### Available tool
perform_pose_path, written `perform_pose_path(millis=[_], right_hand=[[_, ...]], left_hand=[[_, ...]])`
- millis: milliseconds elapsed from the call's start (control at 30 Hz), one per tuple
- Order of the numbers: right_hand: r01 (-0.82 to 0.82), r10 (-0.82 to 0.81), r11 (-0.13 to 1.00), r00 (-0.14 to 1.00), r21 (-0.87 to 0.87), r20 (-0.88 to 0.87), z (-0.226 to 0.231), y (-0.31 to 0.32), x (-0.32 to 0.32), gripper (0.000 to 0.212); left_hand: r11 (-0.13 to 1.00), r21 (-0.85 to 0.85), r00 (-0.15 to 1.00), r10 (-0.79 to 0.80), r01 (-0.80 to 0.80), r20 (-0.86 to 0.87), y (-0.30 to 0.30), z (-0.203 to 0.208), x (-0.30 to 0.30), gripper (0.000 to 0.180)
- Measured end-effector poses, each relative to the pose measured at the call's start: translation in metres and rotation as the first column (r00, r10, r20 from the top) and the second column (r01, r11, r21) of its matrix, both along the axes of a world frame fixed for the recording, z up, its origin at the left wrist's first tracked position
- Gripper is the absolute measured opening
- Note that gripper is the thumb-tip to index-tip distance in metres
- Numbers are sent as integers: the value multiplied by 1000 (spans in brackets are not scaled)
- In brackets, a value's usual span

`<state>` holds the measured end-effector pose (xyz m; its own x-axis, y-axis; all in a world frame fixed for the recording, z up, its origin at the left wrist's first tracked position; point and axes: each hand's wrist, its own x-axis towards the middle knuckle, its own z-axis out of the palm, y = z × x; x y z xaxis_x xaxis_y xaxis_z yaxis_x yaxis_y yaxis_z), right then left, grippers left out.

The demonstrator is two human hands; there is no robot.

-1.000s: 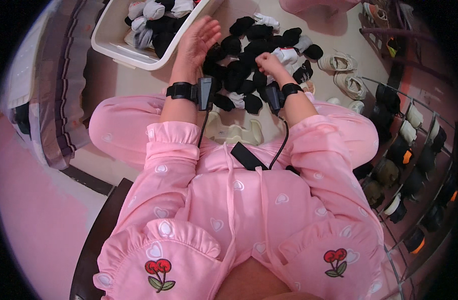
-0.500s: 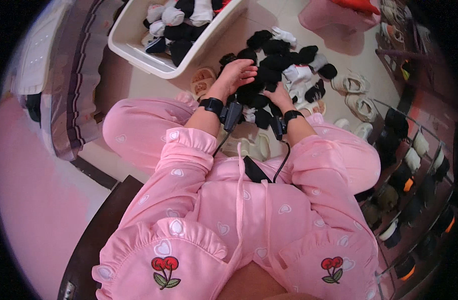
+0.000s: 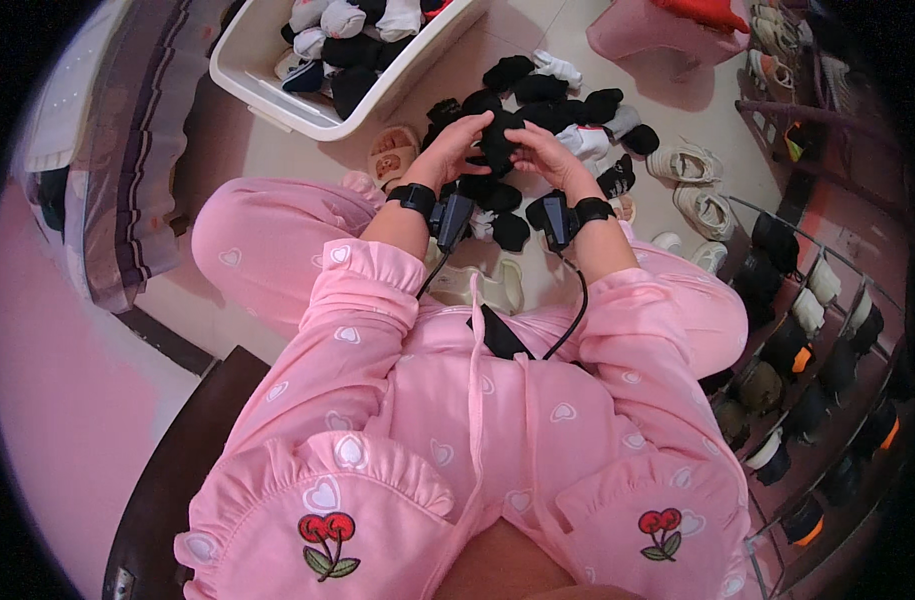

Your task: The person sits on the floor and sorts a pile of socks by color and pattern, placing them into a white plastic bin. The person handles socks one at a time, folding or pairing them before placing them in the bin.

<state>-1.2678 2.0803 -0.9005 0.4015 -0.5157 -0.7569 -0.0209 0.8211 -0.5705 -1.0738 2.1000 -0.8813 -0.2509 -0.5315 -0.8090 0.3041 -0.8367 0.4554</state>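
Observation:
Between my two hands is a bunched black sock [image 3: 497,145], in front of a pile of socks on the floor. My left hand [image 3: 457,150] curls around its left side, with the thumb and fingers partly spread. From the right, the fingertips of my right hand [image 3: 545,156] press against the sock. Beyond them lie several balled black socks [image 3: 540,88], a white sock [image 3: 557,68] and a white sock with a dark and red edge [image 3: 583,141]. More black socks [image 3: 511,232] rest closer to my lap. Both wrists wear black straps with small devices.
A white bin [image 3: 307,125] full of rolled socks stands at far left. A slipper [image 3: 390,155] is beside it. Pale shoes [image 3: 702,205] and a shoe rack [image 3: 827,330] line the right. A pink stool [image 3: 667,40] stands at the back.
My right hand has risen from the near side of the pile toward my left hand. The black sock is now up between both hands.

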Motion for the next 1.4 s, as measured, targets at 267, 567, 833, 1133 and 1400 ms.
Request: perform_pose_path(millis=[267,567,833,1133,1400], right_hand=[[-141,118,923,989,-359,-84,81,-24,24,44],[-5,-28,919,997,-395,-77,62,-22,19,37],[-653,369,574,745,-494,-556,-44,44,36,23],[-842,378,398,511,-363,-772,-68,81,24,19],[-372,312,900,914,-229,-259,-2,0,2,32]], left_hand=[[966,-154,945,156,-206,-286,-14,41,9,37],[542,-132,445,499,-830,-744,-34,72,65,66],[845,-169,842,445,-507,-304,-9,28,32,39],[857,-205,873,423,-472,-241,-13,18,28,40],[894,-175,911,407,-413,-72,-11,7,29,44]])
